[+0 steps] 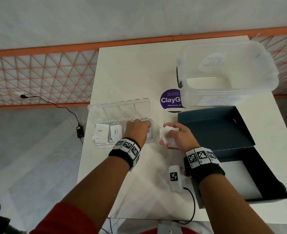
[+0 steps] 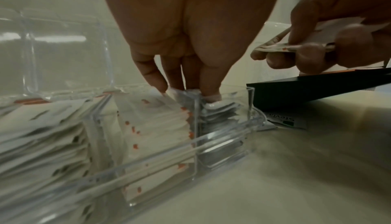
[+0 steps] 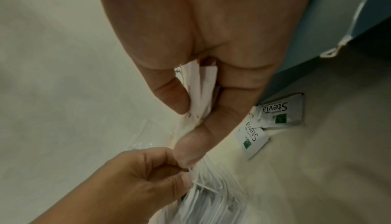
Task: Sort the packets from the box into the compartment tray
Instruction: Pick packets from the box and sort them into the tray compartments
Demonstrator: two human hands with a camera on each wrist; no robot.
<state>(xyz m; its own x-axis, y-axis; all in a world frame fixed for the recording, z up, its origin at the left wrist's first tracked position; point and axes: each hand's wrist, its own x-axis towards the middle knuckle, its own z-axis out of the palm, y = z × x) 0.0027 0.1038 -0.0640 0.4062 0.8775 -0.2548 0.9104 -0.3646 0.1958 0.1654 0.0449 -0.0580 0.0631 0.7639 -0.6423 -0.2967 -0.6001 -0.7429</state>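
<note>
The clear plastic four-compartment tray [image 1: 103, 144] was mostly filled. The left hand [image 1: 137, 130] pinched a packet there; the right hand [image 1: 176, 138] gripped a bundle of white packets [image 1: 169, 132]. Two Stevia packets [image 3: 279, 110] lay on the white surface [image 1: 139, 73] beside the dark blue box [image 1: 223, 125].

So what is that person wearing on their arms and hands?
The left hand and right hand are bare, no gloves. Each wrist has a black band carrying white squares with black checker-like patterns. Red sleeves are pushed up near the elbows.

L hand [image 1: 138, 130] over clear compartment tray [image 1: 103, 144], R hand [image 1: 174, 137] grips white packets [image 1: 170, 130] beside open dark box [image 1: 223, 125], on white table [image 1: 136, 73]
</note>
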